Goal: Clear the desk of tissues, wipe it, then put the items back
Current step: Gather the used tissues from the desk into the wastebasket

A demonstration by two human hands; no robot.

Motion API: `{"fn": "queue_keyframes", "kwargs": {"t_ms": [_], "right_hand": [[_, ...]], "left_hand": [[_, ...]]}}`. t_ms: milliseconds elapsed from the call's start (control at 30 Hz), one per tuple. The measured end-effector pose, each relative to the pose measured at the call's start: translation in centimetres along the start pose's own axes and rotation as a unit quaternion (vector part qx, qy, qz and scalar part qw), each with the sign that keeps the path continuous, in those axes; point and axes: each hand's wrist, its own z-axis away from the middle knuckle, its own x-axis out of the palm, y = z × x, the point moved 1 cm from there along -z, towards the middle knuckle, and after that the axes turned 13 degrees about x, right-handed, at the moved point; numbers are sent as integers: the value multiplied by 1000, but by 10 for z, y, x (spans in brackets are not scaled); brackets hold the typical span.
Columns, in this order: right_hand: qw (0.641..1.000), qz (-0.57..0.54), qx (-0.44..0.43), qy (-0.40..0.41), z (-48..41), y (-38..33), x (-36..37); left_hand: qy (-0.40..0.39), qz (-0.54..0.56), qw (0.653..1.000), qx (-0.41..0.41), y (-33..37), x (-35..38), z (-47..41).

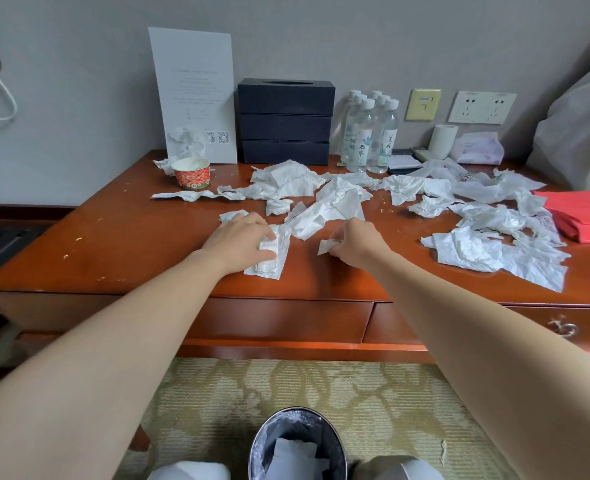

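On the red-brown wooden desk [130, 244], a folded white paper tissue [267, 261] was gripped by the left hand [241, 240] and a small white tissue scrap [325, 246] pinched by the right hand [355, 242]. The round lined waste bin [267, 427] was seen on the floor, nearer than both hands and midway between them; other crumpled white tissues [487, 251] were spread far right.

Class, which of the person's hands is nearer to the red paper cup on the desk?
Left. The left hand is in front of the red paper cup, a little to its right; the right hand is farther right.
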Motion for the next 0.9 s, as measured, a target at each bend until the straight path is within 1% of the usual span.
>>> {"fn": "queue_keyframes", "kwargs": {"t_ms": [67, 133, 233, 300, 367, 400, 500, 567, 700, 800, 900], "right_hand": [[1000, -10, -8, 0, 3, 2, 0], [1000, -28, -11, -5, 6, 1, 1], [999, -35, -3, 0, 6, 4, 3], [999, -30, -11, 13, 8, 9, 5], [999, -37, -17, 34, 10, 13, 7], [998, -45, -15, 41, 11, 14, 8], [998, -49, 24, 28, 12, 13, 6], [998, -49, 39, 18, 10, 14, 4], [998, -51, 30, 25, 16, 12, 5], [998, -53, 22, 28, 23, 7, 3], [997, -63, 10, 35, 31, 3, -3]], "left_hand": [[3, -9, 1000, -8, 0, -1, 2], [-22, 5, 1000, -17, 0, 1, 3], [-76, 55, 995, -31, -2, 7, 6], [-82, 96, 991, -34, -3, 10, 9], [-68, 94, 993, -30, -3, 11, 10], [-58, 72, 995, -28, -2, 11, 11], [-35, 11, 999, -28, -1, 11, 11], [-15, 5, 1000, -20, 0, 11, 11], [62, 12, 998, -2, 10, 9, 11], [118, 22, 993, -21, 17, 5, 10], [143, 11, 989, -28, 22, -3, 12]]}}
